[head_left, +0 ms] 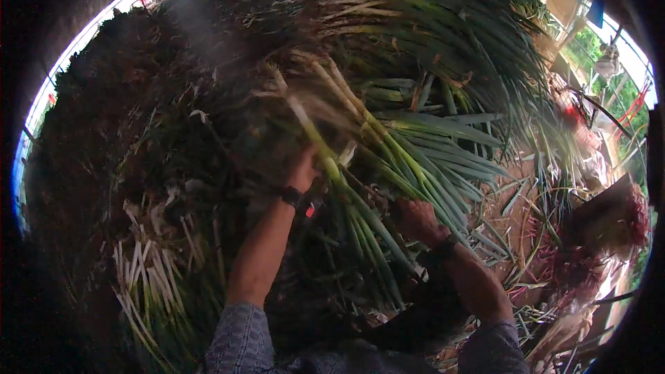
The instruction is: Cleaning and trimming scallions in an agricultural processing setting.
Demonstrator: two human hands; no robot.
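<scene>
- Checked grey-blue sleeves [242, 336] sit closest to the lens, bare forearms [260, 260] reaching up from them.
- Left hand [303, 168] is up against a thick leek [334, 172], its fingers clamped on the stalk as far as the blur lets me see. Dark watch [291, 197] on that wrist.
- That leek slants across the middle, pale root end up and to the left, green leaves running down between the forearms.
- Right hand [419, 220] is down by the leaves, dark band [440, 246] at the wrist. Its fingers are mostly hidden, so can't tell if they're gripping anything.
- Just right of the leek there's a bunch of more leeks [391, 145], leaves fanned out to the right.
- Big pile [443, 21] of long green stalks behind all that, pale ends pointing left.
- Thinner onions [149, 270] lie at lower left, white ends up, beside the left forearm.
- Leaf scraps [512, 204] litter the brown ground on the right, with some reddish stuff [636, 215] near the edge.
</scene>
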